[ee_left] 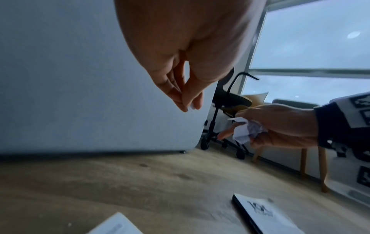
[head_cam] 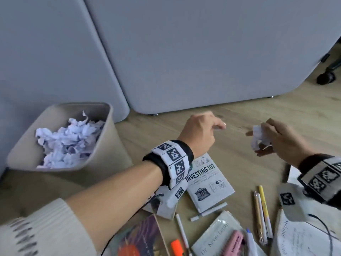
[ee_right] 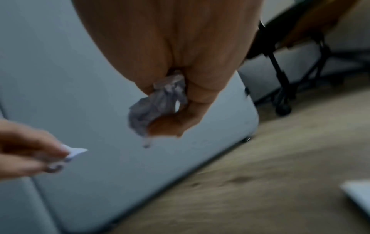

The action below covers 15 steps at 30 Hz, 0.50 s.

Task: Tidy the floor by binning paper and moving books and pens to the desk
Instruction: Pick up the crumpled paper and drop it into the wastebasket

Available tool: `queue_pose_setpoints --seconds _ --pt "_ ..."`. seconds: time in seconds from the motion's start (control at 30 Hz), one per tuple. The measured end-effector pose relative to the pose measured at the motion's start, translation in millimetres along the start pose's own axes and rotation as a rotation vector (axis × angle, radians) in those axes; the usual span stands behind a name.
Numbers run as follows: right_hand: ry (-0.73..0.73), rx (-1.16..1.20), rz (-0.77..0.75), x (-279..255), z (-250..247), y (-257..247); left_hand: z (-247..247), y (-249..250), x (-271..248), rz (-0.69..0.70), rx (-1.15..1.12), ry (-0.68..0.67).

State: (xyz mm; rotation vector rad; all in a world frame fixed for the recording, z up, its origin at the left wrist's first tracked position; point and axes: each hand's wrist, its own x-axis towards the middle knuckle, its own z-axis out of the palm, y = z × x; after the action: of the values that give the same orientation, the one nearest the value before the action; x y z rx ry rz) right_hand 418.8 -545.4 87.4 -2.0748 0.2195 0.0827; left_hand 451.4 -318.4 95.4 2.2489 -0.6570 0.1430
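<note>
My right hand [head_cam: 265, 143] holds a crumpled white paper ball [head_cam: 259, 137] above the wooden floor; the paper ball [ee_right: 158, 104] bulges out between its curled fingers. My left hand [head_cam: 217, 126] pinches a small white paper scrap [ee_right: 74, 153] between thumb and fingertips, just left of the right hand; the scrap [ee_left: 191, 108] peeks out at the fingertips. A beige bin [head_cam: 99, 157] full of crumpled paper [head_cam: 68, 143] tilts at the left. On the floor below my hands lie the "Investing 101" book [head_cam: 208, 183], other books [head_cam: 215, 235] and several pens [head_cam: 262, 211].
Grey padded panels [head_cam: 184, 52] stand behind the floor patch. An office chair's castor [head_cam: 325, 78] shows at far right. An orange highlighter [head_cam: 176, 247], a pink eraser [head_cam: 233, 242] and handwritten sheets [head_cam: 299, 237] lie near the bottom edge.
</note>
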Motion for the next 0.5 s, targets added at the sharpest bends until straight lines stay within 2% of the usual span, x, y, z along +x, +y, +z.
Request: queue_pose_setpoints --seconds 0.1,0.2,0.3,0.4,0.5 --pt "-0.136 0.088 -0.051 -10.8 57.7 -68.2 -63.0 -1.5 -18.9 0.014 -0.001 0.081" --pt "-0.222 0.137 -0.139 -16.8 114.7 -139.4 -134.9 -15.2 -40.6 -0.046 0.085 0.138" --pt "-0.290 0.165 -0.234 -19.0 172.5 -202.8 -204.5 -40.1 -67.4 -0.170 0.158 0.110" --pt "-0.280 0.046 -0.329 -16.4 224.0 -243.8 -258.5 -67.4 -97.3 -0.369 0.265 0.050" --pt "-0.269 -0.125 -0.382 -15.5 263.9 -267.0 -288.1 -89.2 -120.0 -0.514 0.358 0.018"
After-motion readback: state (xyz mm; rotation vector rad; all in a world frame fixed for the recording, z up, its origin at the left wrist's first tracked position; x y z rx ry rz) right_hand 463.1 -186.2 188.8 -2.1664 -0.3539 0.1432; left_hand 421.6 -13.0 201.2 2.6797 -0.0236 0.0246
